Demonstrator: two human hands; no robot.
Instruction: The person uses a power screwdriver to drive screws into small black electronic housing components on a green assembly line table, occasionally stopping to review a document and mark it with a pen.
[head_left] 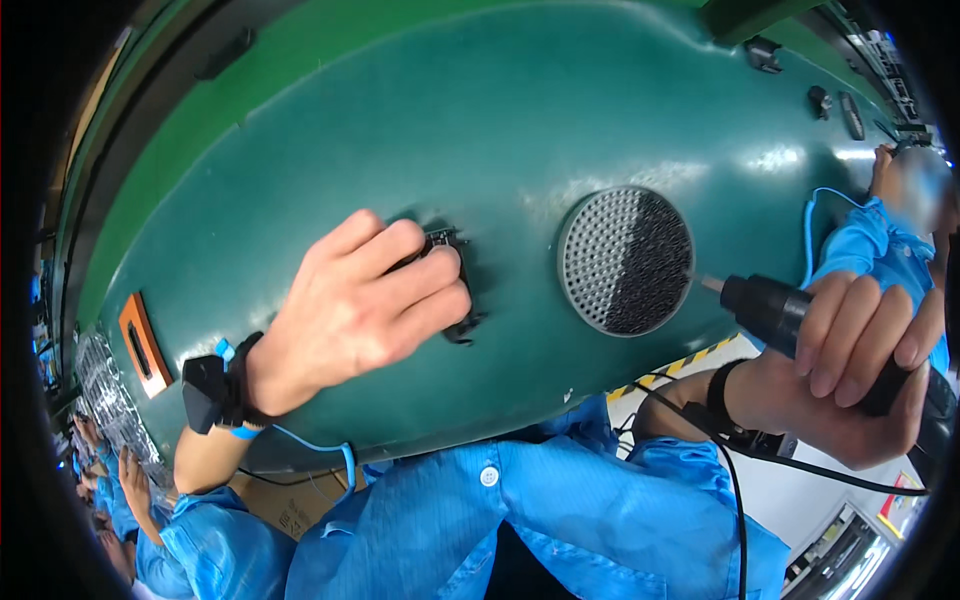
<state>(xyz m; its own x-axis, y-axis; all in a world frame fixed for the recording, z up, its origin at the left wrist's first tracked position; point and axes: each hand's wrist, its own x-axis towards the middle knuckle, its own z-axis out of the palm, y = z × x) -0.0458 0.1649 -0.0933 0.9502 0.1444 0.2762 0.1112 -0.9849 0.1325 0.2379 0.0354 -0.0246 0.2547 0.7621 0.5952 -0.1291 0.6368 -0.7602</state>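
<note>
Over the middle of the green table, my left hand (365,295) is closed on a small black part (462,330), keeping it down against the tabletop. Most of that part is hidden under my fingers; its dark edges stick out on the right side. My right hand (860,350) is wrapped round a black electric screwdriver (765,310), its bit pointing left. Just left of the bit lies a round tray (588,255) full of small holes. Tiny black screws (660,270) cover its right half.
An orange block with a dark slot (144,345) lies at the table's left edge. Small black pieces (820,102) rest at the far right. A co-worker in blue (855,245) sits at the right, others at the left. A black cable (820,470) runs below my right hand.
</note>
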